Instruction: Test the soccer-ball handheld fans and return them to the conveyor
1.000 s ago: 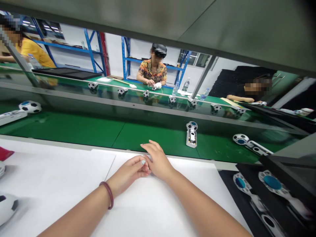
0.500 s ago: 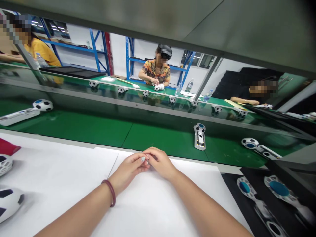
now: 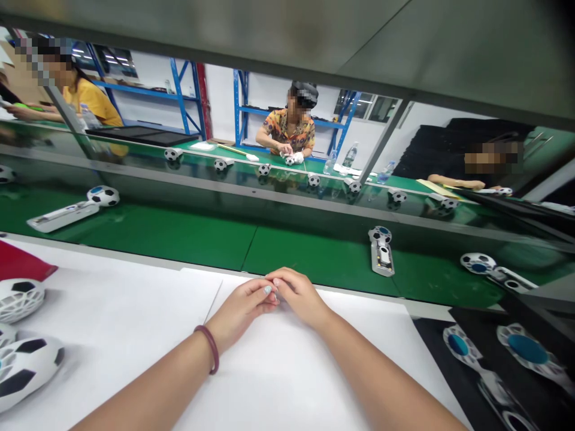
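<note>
My left hand and my right hand meet over the white sheet, fingers curled and tips touching. I see no object in either; the inside of the fingers is partly hidden. A dark red bracelet circles my left wrist. Beyond them, on the green conveyor belt, lie white handheld devices with soccer-ball heads: one on the left, one ahead to the right, and one farther right.
Soccer-ball pieces lie at my left beside a red item. At the right, open device halves rest on black trays. Across the belt, a person in a patterned shirt handles a small ball. A grey shelf hangs overhead.
The view has shifted slightly, and the devices on the belt now appear farther right. More of the ball pieces at the left shows. My hands keep the same pose, together.
</note>
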